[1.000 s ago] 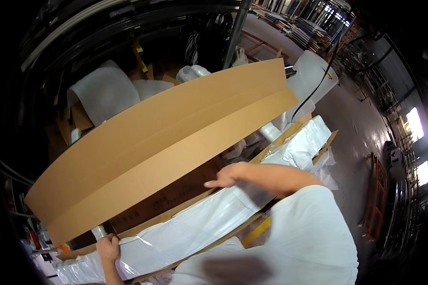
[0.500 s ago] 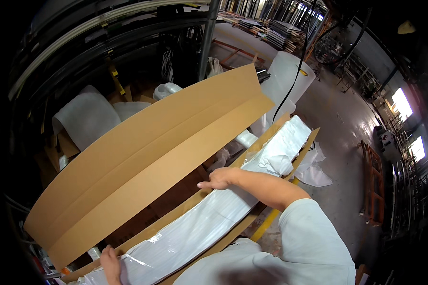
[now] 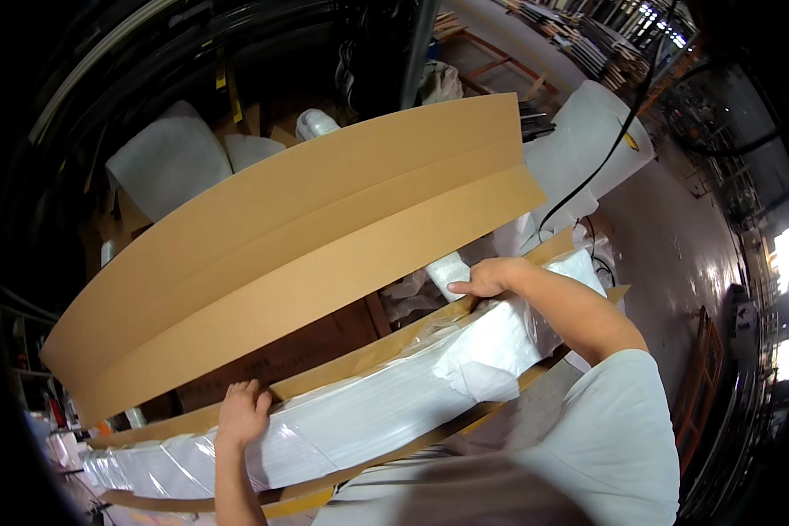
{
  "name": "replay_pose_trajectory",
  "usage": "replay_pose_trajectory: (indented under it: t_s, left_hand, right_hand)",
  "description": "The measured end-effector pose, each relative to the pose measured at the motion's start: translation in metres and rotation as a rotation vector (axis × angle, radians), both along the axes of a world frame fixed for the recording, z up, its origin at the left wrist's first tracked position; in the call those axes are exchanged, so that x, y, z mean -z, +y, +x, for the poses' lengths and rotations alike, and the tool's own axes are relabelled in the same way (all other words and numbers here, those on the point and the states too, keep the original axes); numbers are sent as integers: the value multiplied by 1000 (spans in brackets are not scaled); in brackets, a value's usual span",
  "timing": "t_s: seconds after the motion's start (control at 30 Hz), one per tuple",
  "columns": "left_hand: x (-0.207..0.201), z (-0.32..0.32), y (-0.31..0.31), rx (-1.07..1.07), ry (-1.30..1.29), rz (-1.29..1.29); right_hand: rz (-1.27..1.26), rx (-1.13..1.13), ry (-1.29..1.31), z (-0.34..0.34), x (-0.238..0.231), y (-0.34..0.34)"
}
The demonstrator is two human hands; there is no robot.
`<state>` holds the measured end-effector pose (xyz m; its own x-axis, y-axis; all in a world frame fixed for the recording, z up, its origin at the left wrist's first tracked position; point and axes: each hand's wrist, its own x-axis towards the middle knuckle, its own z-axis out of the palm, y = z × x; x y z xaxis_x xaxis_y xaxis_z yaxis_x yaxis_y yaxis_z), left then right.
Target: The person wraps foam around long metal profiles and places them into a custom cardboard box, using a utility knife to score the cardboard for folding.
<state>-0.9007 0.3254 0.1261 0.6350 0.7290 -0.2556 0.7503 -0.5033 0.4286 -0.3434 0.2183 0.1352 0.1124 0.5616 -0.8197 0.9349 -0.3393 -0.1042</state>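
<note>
A long bundle (image 3: 359,412), wrapped in white foam and clear plastic, lies lengthwise in a narrow open cardboard carton (image 3: 394,340). My left hand (image 3: 244,412) rests at the carton's far wall, its fingers curled over the upper edge. Farther right, my right hand (image 3: 491,277) grips the same wall near the bundle's thick padded end; some of its fingers are hidden behind the cardboard. Just beyond the carton, a long creased cardboard piece (image 3: 324,210) stands tilted, apart from both hands.
A brown box (image 3: 289,351) sits under the creased cardboard. Behind it are a white foam sheet (image 3: 171,162) and dark racks. A large roll of white foam (image 3: 592,145) stands at the far right, crossed by a black cable (image 3: 600,167). An orange frame (image 3: 697,386) lies farther right.
My left hand has moved rightward and away from me along the far wall. My right hand has slid right toward the padded end. The view has shifted, showing more of the bundle's left end.
</note>
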Motion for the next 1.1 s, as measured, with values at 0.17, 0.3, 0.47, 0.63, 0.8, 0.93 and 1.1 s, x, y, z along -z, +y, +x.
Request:
replay_pose_trajectory:
  t_s: [0.17,0.3,0.47,0.63,0.8,0.93,1.1]
  left_hand:
    - [6,10,5,-136,25,-348]
    - [7,8,3,-172,22,-400]
    - [16,20,20,-157,152,-468]
    - [4,22,15,-159,299,-482]
    - [9,26,17,-209,311,-407]
    - [12,16,-8,-322,6,130]
    - [8,14,-35,-500,-159,495]
  right_hand:
    - [-80,-78,21,6,-23,-12]
    - [-81,-107,77,15,-17,-17]
    - [-51,61,-39,92,-12,-36]
    - [-95,78,-154,145,10,-57]
    - [-96,-120,-157,150,50,-39]
    - [179,-281,-106,9,5,46]
    - [909,-574,198,-126,43,119]
